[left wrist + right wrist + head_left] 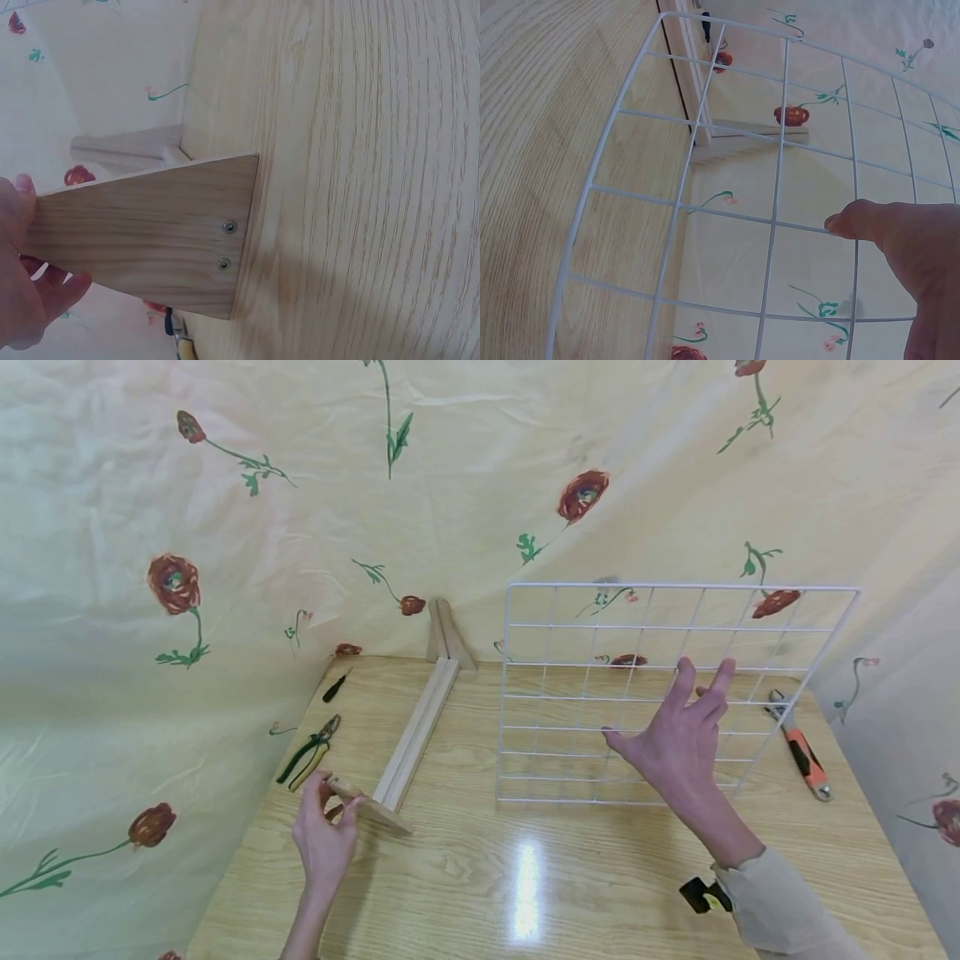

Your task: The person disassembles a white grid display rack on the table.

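My left hand (324, 835) pinches the tapered wooden end piece (150, 232) of a wooden stand. The end piece has two screw heads near its wide edge. From it a grooved wooden bar (416, 735) runs to a second end piece (447, 635) by the back wall. With spread fingers, my right hand (678, 743) holds a white wire grid panel (577, 697) raised on edge over the table's right half. Its thumb (855, 217) lies against one wire in the right wrist view; the other fingertips are out of that view.
Pliers with yellow and black handles (307, 756) and a small black screwdriver (336, 687) lie left of the stand. An orange and black adjustable wrench (802, 747) lies at the right. Floral cloth (480, 527) hangs behind the wood-grain table (450, 893).
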`<state>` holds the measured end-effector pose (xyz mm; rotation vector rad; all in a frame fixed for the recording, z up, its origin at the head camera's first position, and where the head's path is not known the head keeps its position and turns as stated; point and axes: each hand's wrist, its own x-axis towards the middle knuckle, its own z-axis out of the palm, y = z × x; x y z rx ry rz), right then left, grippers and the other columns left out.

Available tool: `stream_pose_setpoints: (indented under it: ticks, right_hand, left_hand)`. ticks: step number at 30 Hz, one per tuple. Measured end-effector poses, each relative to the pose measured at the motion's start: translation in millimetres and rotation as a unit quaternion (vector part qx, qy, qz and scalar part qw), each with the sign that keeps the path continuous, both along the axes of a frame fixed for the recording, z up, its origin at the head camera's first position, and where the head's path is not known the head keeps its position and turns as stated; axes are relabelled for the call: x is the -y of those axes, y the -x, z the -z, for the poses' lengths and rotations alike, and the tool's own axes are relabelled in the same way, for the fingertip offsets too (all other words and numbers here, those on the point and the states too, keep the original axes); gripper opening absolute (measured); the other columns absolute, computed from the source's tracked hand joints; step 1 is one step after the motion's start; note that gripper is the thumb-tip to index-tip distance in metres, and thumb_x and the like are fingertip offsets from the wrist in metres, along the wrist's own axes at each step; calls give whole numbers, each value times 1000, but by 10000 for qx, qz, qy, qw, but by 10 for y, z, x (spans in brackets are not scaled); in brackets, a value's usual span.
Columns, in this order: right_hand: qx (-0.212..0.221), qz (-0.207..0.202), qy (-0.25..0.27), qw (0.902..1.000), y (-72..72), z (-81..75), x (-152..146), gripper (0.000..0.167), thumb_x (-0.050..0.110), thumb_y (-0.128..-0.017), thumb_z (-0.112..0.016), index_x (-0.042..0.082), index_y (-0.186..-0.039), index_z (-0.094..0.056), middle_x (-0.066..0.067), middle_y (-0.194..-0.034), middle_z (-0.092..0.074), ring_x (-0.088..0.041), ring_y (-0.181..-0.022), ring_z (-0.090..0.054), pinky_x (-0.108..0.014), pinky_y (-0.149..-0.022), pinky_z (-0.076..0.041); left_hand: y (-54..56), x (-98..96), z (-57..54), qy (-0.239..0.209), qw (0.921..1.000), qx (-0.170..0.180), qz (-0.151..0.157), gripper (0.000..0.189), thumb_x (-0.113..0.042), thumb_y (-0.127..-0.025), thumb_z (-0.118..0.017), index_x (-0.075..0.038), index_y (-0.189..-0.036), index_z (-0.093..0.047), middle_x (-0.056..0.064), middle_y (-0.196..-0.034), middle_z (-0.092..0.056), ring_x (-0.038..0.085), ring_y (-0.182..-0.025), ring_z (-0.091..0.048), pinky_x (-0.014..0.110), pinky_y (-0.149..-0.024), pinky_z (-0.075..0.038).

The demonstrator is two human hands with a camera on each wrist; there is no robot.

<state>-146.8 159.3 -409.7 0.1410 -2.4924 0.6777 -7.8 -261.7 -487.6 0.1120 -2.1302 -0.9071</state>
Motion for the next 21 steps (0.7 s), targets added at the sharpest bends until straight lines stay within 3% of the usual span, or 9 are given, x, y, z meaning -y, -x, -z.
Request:
stream_pose_setpoints:
  ticks: [5, 21]
  right_hand:
    - [48, 16, 35, 10000, -3, 4, -1, 131, 27, -50, -101, 3, -145, -14, -28, -158, 15, -58, -103, -35, -56, -57, -46]
    - [218, 31, 12, 9998, -17, 15, 0, 131, 29, -52, -100, 3, -147, -12, -29, -158, 17, -60, -106, -35, -54, -54, -46]
  left_hand:
    - [3, -31, 0, -13, 10000, -52, -24, 63, 9, -67, -88, 11, -119, -54, 24, -99, -65, 45, -95, -67, 35, -67, -62]
    - [8, -91, 55, 25, 9999, -68, -110, 62, 5, -68, -88, 11, -120, -54, 26, -99, -65, 44, -93, -68, 42, -65, -61]
